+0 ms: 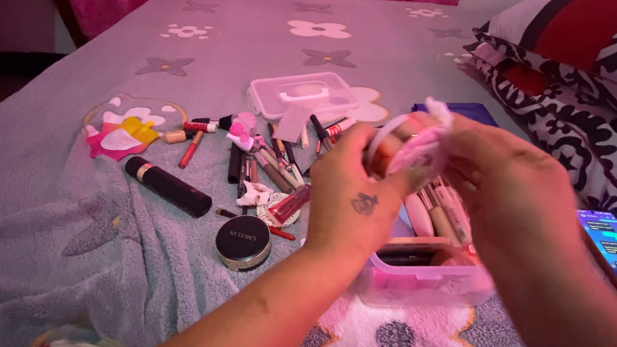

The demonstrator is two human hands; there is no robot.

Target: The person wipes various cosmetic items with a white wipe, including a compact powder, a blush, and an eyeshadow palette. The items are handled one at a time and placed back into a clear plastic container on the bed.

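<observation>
As seen from above, white headband [406, 142] gripped between left hand [357, 195] and right hand [506, 190], above clear box [429, 278].

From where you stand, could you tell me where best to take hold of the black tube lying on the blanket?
Probably take the black tube at mid-body from above, fingers across its width: it lies flat and slanted on the blanket, both long sides clear.
</observation>
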